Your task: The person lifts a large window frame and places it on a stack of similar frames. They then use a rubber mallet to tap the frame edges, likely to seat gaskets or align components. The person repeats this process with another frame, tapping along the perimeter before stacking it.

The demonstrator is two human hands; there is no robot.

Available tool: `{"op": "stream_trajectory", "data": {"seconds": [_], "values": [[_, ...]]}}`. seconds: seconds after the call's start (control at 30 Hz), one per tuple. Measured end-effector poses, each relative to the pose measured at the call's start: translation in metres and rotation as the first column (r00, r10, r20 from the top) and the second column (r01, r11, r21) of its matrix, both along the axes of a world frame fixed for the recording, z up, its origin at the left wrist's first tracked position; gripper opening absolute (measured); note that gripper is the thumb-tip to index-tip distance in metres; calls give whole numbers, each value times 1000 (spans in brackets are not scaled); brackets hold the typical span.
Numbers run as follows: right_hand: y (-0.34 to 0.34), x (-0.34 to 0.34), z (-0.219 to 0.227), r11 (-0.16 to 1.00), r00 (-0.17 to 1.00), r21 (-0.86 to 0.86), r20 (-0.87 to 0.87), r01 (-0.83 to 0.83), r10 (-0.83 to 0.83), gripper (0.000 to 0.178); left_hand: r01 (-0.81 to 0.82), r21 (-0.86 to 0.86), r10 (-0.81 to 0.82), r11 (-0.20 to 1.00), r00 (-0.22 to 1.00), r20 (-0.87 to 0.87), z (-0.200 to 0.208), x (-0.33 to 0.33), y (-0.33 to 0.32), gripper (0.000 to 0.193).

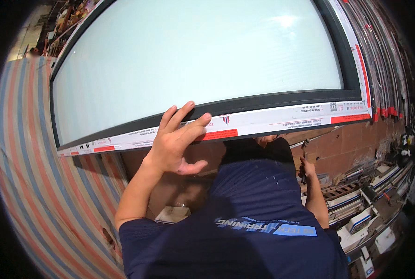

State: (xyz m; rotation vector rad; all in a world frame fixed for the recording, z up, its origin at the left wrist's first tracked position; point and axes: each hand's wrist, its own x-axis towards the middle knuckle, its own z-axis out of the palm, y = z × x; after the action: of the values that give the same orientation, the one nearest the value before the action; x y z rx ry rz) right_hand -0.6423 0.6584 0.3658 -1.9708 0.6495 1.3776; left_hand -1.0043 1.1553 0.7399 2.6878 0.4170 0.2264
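Observation:
A large glazed panel (198, 51) with pale, frosted-looking glass fills the upper view. Its dark frame (286, 98) has white and red protective film along the outer edge. My left hand (177, 139) rests on the near frame edge, fingers stretched over it and thumb held apart, gripping nothing. Lower, on my right side, my right hand (307, 168) is closed around the dark handle of a hammer (304, 148), whose head points up, below the panel's edge. The panel hides what lies directly under it.
A striped tarp (35, 139) covers the left side. Long film-wrapped profiles (386, 79) lie at the far right. Cut profiles and offcuts (356, 218) are piled at the lower right. A pale block (172, 214) sits on the brown floor (342, 149) near my left arm.

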Motion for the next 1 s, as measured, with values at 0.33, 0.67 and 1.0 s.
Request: {"op": "stream_trajectory", "data": {"seconds": [0.33,0.67,1.0], "values": [[28,86,-24,983,983,32,38,-179,178,43,-29,47,33,998,995,-90,-9,72,-29,63],[102,167,-58,894,900,102,43,-436,434,33,-447,160,438,880,894,91,-1,12,-52,107],[127,210,-52,850,853,74,-2,-521,523,29,-262,-31,262,964,965,-3,-25,117,-105,96]]}}
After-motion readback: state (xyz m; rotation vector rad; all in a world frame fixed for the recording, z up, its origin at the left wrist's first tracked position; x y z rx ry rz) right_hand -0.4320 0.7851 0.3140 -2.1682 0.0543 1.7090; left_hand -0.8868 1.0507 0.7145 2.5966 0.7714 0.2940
